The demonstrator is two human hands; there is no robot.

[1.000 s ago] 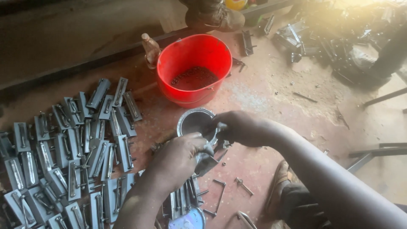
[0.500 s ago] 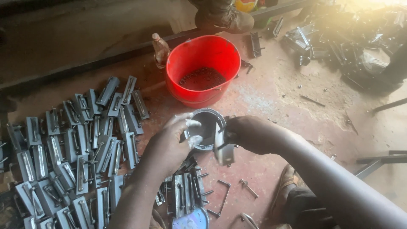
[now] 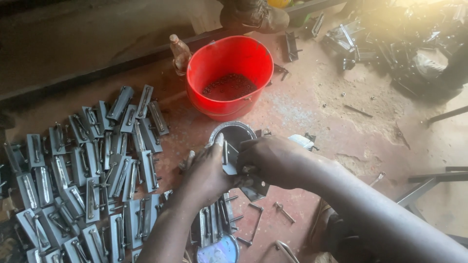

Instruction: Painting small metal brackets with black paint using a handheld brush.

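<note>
— Head view, centre?
— Left hand (image 3: 207, 170) and right hand (image 3: 273, 160) together over the floor (image 3: 312, 112), both closed on one grey metal latch (image 3: 241, 178). Left fingers (image 3: 219, 143) curled round its upper end, thumb side hidden. Right fingers wrapped over the middle, plate corner poking out below the knuckles.

— Height of the latch?
— Off the ground, tilted, just in front of a small round tin (image 3: 234, 134) and partly covering its rim.

— Beyond the tin?
— Red bucket (image 3: 229, 80), upright, dark small bits in the bottom. Plastic bottle (image 3: 179, 53) touching or just beside its left wall; hard to tell which.

— Left side?
— Spread of like latches (image 3: 87, 170) flat on the floor, many overlapping, in rough rows. A smaller stack (image 3: 214, 224) right under the wrists.

— Loose bits?
— Bent rods (image 3: 256, 224) near the stack, to its right. Shiny round lid (image 3: 217, 251) at the bottom edge.

— Top right?
— Heap of dark scrap metal (image 3: 385, 39), glare over it, details washed out. Metal frame (image 3: 434, 182) at the right edge, well apart from the hands.
</note>
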